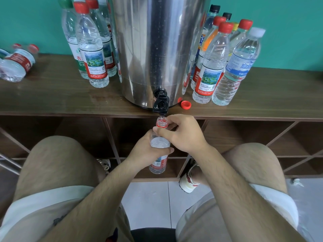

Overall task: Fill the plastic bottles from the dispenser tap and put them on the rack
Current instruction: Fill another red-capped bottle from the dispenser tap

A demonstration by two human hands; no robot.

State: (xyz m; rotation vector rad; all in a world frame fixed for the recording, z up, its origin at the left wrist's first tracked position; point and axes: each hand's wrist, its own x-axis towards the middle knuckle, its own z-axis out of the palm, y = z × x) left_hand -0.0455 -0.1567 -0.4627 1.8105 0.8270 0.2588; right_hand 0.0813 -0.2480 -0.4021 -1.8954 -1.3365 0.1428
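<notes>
Left grip (148, 151): fingers curled round the body of the bottle (160, 143), holding it upright.
Right grip (183, 133): thumb and fingers closed round the bottle's neck, just above the left grip.
Bottle: uncapped and held by both grips, with its mouth right under the tap (160, 103) and its foot hanging below the left grip.
Tap: just above the right grip; a thin stream seems to run into the mouth.
Water level: appears near the shoulder, between the two grips, so probably nearly full.
Red cap (185, 104): loose on the table (52, 95), up and right of the right grip.
Capped bottles (209, 67): standing above both grips, beside the dispenser (157, 49); their fill is unclear.
Left to do: stop the flow, cap this bottle, put it on the rack (262, 137) beyond the grips, then fill the others.
</notes>
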